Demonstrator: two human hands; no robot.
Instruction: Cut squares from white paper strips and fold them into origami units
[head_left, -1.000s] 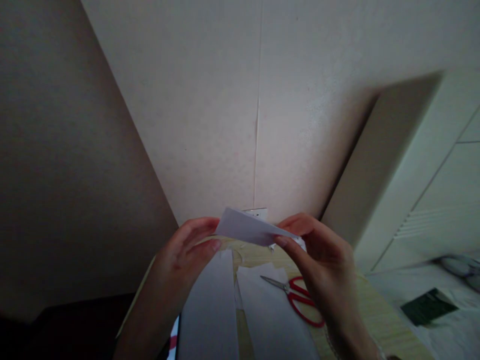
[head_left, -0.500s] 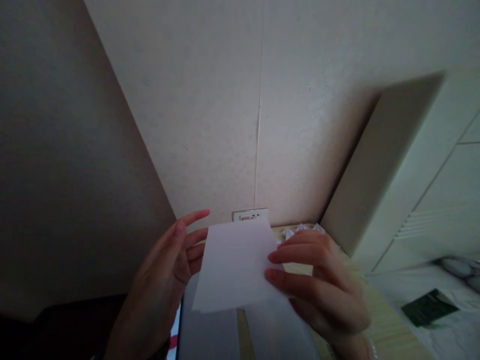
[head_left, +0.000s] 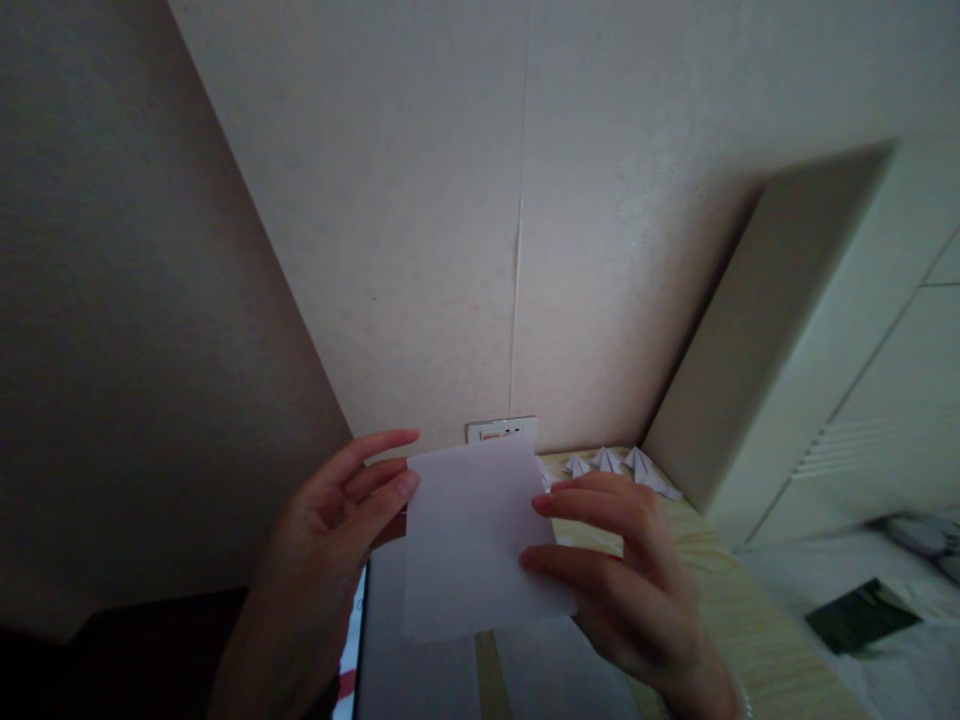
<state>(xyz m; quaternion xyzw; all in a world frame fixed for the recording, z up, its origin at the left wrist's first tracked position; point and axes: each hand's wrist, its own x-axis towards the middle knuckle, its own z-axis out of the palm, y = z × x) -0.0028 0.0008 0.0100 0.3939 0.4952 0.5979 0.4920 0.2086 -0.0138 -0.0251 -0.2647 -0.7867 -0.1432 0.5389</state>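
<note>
A white sheet of paper (head_left: 476,540), roughly square and perhaps doubled at its lower edge, is held up between my two hands. My left hand (head_left: 337,515) has its thumb on the upper left corner, with the fingers behind that corner. On the opposite edge, my right hand (head_left: 622,560) grips the paper with thumb and fingertips. Below the sheet lie pale grey flat pieces (head_left: 420,670) with a narrow strip of wood showing between them; I cannot make out what they are.
Several folded white paper shapes (head_left: 607,460) stand at the back of the wooden table (head_left: 750,600), by the wall. A socket plate (head_left: 501,430) is on the wall behind the paper. To the right are a white cabinet (head_left: 847,340) and a dark green item (head_left: 862,615) on a white surface.
My left thumb has come down onto the paper's upper left corner, where the hand was more spread before. The sheet has shifted and tilted slightly, staying in my right hand.
</note>
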